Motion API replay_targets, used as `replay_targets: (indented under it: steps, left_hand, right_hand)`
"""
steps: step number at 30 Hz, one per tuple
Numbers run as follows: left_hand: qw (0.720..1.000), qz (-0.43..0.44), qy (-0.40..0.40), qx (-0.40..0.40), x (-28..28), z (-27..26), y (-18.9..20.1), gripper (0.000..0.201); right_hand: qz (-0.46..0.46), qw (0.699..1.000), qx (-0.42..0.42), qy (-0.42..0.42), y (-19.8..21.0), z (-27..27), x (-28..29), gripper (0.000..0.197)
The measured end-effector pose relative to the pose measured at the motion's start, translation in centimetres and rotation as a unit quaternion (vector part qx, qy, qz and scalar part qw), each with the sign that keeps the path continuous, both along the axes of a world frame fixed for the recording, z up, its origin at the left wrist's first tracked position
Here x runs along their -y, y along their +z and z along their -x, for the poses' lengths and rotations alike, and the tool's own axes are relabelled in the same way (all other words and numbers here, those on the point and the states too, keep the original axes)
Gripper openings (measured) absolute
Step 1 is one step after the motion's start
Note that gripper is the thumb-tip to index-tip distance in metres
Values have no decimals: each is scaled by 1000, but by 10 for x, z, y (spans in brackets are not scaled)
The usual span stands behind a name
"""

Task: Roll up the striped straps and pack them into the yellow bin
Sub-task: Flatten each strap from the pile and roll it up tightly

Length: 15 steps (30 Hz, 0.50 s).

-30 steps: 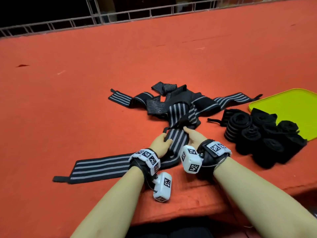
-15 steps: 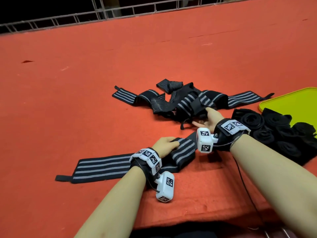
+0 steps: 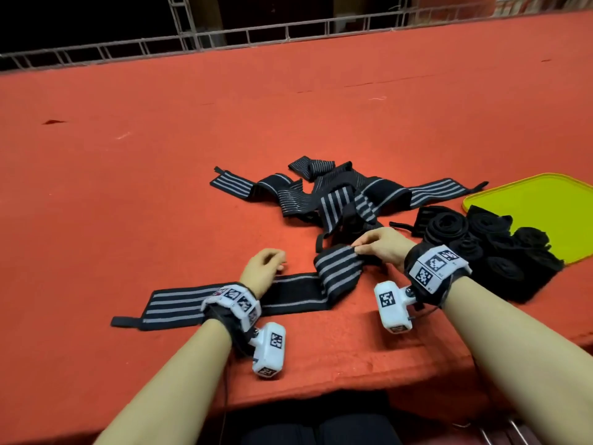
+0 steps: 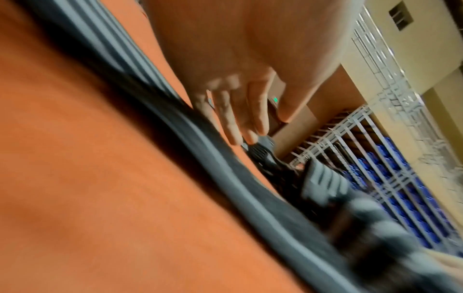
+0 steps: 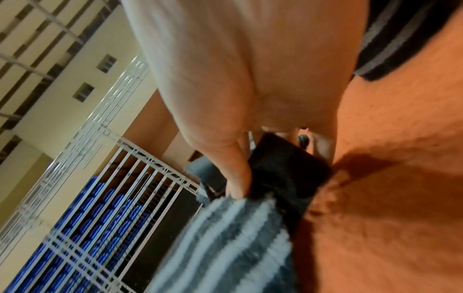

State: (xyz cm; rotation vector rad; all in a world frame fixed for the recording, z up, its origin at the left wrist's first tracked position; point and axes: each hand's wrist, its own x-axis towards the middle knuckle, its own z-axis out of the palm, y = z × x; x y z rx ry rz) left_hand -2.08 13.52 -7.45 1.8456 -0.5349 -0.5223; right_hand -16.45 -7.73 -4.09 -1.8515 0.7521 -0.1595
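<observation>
A long black strap with grey stripes (image 3: 192, 300) lies flat on the red table near the front edge. Its right end is folded over and lifted. My right hand (image 3: 378, 248) pinches that folded end between thumb and fingers; the right wrist view shows the thumb (image 5: 235, 174) on the black end of the strap (image 5: 238, 237). My left hand (image 3: 266, 266) hovers above the strap's middle, fingers (image 4: 240, 119) relaxed and holding nothing, with the strap (image 4: 220, 174) running beneath them. The yellow bin (image 3: 545, 200) sits at the right edge.
A tangled pile of unrolled striped straps (image 3: 337, 200) lies just beyond my hands. Several rolled black straps (image 3: 481, 252) are heaped between my right wrist and the bin. A metal railing (image 3: 288, 30) borders the table's far side.
My right hand came back from the pile and took hold of the strap's folded end. My left hand let go of that end and shifted left.
</observation>
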Motion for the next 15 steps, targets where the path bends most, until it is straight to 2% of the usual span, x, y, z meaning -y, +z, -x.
replay_targets:
  steps: [2, 3, 5, 7, 9, 11, 13, 15]
  left_hand:
    - [991, -69, 93, 69, -40, -23, -3, 11]
    - [976, -132, 140, 101, -61, -33, -3, 15]
    - [925, -288, 212, 128, -100, -46, -5, 23]
    - [884, -390, 238, 100, -128, -51, -5, 36]
    - [873, -409, 257, 59, -145, -49, -2, 59]
    - [869, -416, 264, 51, -153, -46, 0, 78]
    - [865, -422, 267, 54, -156, -45, 1, 85]
    - [864, -426, 260, 60, -157, -45, 1, 84]
  right_hand:
    - [76, 997, 24, 14, 1, 0, -2, 8]
    - [110, 993, 34, 24, 2, 0, -4, 7]
    - [152, 987, 41, 37, 0, 1, -7, 9]
    - [170, 984, 39, 30, -8, 1, -7, 13]
    - [163, 986, 14, 20, -16, 4, -5, 9]
    - [147, 988, -44, 12, -27, 7, 0, 12]
    - [121, 989, -84, -19, -37, 11, 4, 9]
    - [68, 994, -42, -75, -43, 11, 4, 22]
